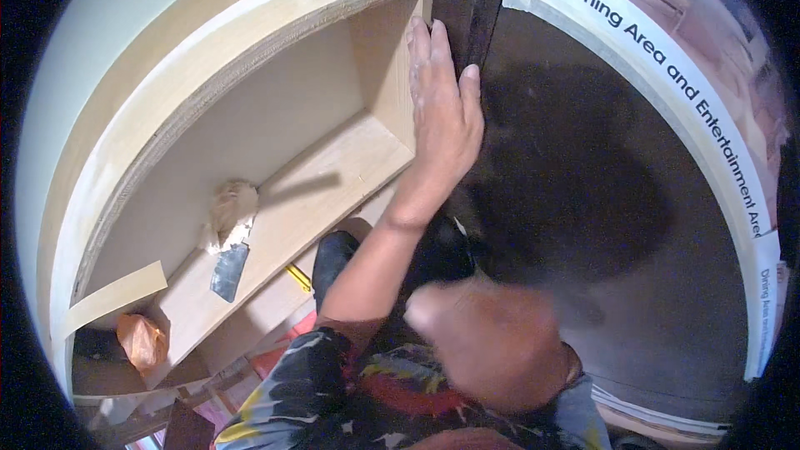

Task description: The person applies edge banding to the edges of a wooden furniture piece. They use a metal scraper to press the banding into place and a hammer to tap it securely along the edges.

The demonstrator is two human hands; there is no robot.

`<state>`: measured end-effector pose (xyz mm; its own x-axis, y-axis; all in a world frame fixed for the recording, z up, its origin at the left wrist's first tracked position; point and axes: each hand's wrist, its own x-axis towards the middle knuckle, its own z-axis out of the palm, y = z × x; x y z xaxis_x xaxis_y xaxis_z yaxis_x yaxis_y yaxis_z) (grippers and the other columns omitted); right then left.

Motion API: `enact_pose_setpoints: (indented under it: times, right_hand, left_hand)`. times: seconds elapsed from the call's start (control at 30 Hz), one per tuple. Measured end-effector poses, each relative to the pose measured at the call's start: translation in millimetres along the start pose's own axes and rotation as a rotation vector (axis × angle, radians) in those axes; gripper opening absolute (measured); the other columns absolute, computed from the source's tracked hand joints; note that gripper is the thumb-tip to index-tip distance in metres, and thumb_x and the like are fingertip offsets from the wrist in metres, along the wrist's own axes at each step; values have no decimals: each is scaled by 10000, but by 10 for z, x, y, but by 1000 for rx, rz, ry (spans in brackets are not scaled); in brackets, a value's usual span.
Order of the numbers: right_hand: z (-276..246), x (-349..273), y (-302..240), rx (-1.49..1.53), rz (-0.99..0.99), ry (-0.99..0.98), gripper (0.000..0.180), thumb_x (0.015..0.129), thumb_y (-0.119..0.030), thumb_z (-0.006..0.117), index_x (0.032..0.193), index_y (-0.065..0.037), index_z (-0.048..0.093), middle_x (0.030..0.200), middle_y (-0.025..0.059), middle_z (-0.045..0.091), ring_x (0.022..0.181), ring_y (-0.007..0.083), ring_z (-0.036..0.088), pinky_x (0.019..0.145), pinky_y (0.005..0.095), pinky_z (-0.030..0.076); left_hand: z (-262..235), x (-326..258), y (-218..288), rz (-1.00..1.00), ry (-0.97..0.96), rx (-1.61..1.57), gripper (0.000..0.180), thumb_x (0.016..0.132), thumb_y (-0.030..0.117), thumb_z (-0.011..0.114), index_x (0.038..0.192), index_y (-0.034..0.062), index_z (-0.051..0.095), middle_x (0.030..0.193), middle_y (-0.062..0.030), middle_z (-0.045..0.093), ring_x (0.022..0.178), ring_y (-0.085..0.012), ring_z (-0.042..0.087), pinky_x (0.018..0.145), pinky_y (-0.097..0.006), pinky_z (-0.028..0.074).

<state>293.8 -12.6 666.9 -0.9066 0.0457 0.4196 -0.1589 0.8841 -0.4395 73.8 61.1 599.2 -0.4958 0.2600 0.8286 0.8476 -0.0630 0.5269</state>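
My left hand is stretched upward, fingers extended and nearly together, thumb slightly apart. It lies flat along the upright front edge of a pale wooden cabinet, beside a dark panel. My right hand is in front of my body, smeared by motion. Its fingers look curled, but whether anything is in them cannot be made out. On the cabinet's shelf lies a putty knife with a flat metal blade; the brownish, white-smeared part above it appears to be its handle.
A crumpled orange plastic bag and a beige strip are at the shelf's left end. Below the shelf edge is a thin yellow tool. Printed sheets border the dark panel on the right. My knees are close under the cabinet.
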Motion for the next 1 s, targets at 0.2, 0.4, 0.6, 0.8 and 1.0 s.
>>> enact_pose_setpoints:
  times: [0.2,0.4,0.6,0.8,1.0]
  right_hand:
    - [193,438,654,306,365,658,109,957,-51,660,986,51,684,860,102,704,725,144,694,671,279,565]
    - [356,631,1064,145,285,798,101,932,-29,661,1010,24,697,909,141,689,766,211,694,656,306,547]
    - [308,548,933,182,412,942,102,933,-37,688,1016,18,710,902,106,695,719,165,688,637,265,543]
    - [334,459,1005,325,470,939,138,937,-37,698,1054,34,715,905,84,716,692,126,680,637,259,558]
    - [402,464,1011,404,467,935,161,956,-45,670,1087,43,703,912,112,721,706,140,693,650,262,564]
  left_hand:
    - [46,-186,-95,18,16,-52,739,894,28,673,1521,-54,292,1592,-351,210,1487,-515,212,1212,-520,238]
    - [-11,-185,-134,15,94,-59,748,903,50,651,1535,-46,262,1584,-387,174,1475,-550,200,1199,-567,226]
    - [165,-24,-129,163,130,-32,704,926,12,590,1540,-40,249,1550,-435,196,1436,-623,196,1190,-620,199]
    - [21,-342,-208,7,76,-146,679,973,51,577,1561,-17,245,1583,-318,292,1481,-427,304,1219,-459,245]
    - [94,-371,-329,-93,31,-58,687,1041,186,493,1569,-77,140,1596,-345,223,1465,-555,205,1211,-569,182]
